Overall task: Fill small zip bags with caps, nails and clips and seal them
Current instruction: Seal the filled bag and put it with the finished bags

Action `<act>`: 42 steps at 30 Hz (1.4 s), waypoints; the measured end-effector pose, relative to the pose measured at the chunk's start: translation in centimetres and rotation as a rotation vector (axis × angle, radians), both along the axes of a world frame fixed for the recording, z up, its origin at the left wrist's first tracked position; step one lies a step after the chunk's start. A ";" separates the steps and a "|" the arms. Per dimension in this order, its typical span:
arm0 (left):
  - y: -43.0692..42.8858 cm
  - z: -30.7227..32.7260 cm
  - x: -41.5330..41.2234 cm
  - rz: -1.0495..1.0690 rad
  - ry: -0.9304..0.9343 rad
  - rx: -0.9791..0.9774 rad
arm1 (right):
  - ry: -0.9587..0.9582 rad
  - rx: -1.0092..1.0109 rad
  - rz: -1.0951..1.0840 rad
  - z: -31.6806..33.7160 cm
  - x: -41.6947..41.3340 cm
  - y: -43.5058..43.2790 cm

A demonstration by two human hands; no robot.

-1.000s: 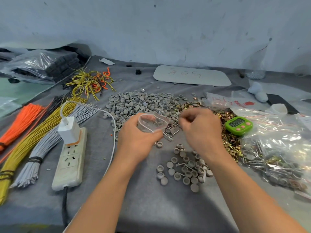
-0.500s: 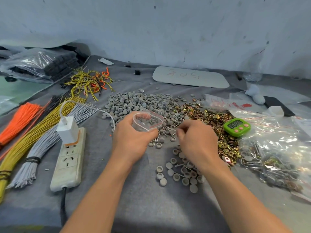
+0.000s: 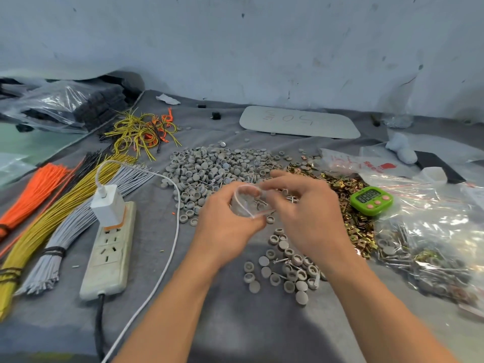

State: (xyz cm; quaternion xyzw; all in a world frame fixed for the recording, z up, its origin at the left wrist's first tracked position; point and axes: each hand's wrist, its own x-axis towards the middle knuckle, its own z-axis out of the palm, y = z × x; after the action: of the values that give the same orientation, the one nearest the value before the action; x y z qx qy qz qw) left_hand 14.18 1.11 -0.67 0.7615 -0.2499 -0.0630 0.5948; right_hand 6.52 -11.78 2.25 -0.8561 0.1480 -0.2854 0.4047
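Head view: the left hand (image 3: pixel 225 227) is curled round a small clear zip bag (image 3: pixel 246 203), which is held with its mouth open, above the grey cloth (image 3: pixel 235 326) and in front of the cap pile (image 3: pixel 209 166). The right hand (image 3: pixel 307 214) is held at the bag's mouth with its fingers loosely spread; whether anything is pinched cannot be told. A smaller cluster of loose caps (image 3: pixel 285 268), mixed with a few nails, is noted beneath the right wrist. Brass clips (image 3: pixel 348 187) are heaped right of the hands, with a green timer (image 3: pixel 371 200) at their edge. A large plastic bag (image 3: pixel 432 244) of hardware is recorded at far right. A power strip (image 3: pixel 108 248) and wire bundles (image 3: pixel 52 218) are recorded left.
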 end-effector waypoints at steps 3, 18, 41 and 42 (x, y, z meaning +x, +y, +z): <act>-0.1 0.1 -0.1 -0.133 0.093 -0.026 | -0.034 0.258 -0.013 0.0 0.2 -0.9; 1.3 1.2 0.5 -0.075 0.351 -0.351 | 0.060 0.473 -0.125 -0.5 0.4 -2.9; 0.3 -0.1 -0.5 -0.579 0.076 0.172 | -0.016 0.902 0.530 -0.8 -0.8 -2.2; 0.0 0.0 -0.6 -0.588 0.052 0.154 | -0.003 0.795 0.536 -0.5 -1.0 -2.1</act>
State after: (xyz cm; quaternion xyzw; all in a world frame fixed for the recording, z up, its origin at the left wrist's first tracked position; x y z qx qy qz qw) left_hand 13.56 1.12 -0.64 0.6975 -0.4386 -0.2707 0.4978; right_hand 5.56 -13.86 1.73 -0.6427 0.0191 -0.0935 0.7602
